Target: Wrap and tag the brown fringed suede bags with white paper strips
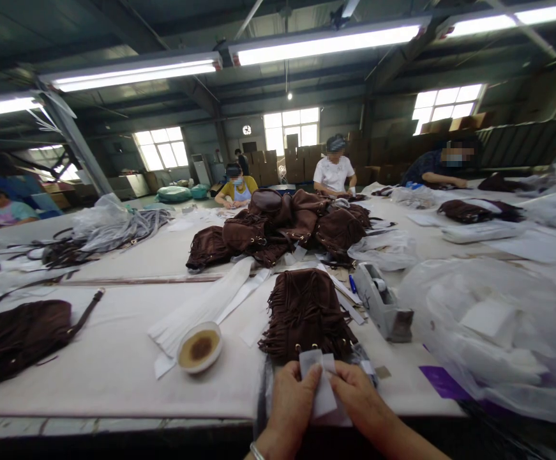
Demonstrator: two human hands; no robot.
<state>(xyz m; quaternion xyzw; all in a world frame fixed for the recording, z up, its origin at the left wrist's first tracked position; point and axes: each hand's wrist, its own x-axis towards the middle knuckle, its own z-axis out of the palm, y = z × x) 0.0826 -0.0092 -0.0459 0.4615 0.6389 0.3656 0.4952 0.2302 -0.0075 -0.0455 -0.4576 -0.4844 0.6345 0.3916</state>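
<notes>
A dark brown fringed bag (306, 310) lies on the white table right in front of me, with small metal rings along its near edge. Just below that edge, my left hand (293, 397) pinches a piece of thin white paper (324, 397) between thumb and fingers. My right hand (358, 395) grips the same paper from the other side. Grey plastic shows beneath the bag and around my hands. A round white dish (200, 347) with a brown substance in it sits to the left of the bag.
White paper strips (205, 306) lie behind the dish. A tape dispenser (383, 303) and a large plastic bag (488, 332) stand at right. A pile of brown bags (278, 223) fills the middle, another bag (23, 332) lies left. Several people work at the far side.
</notes>
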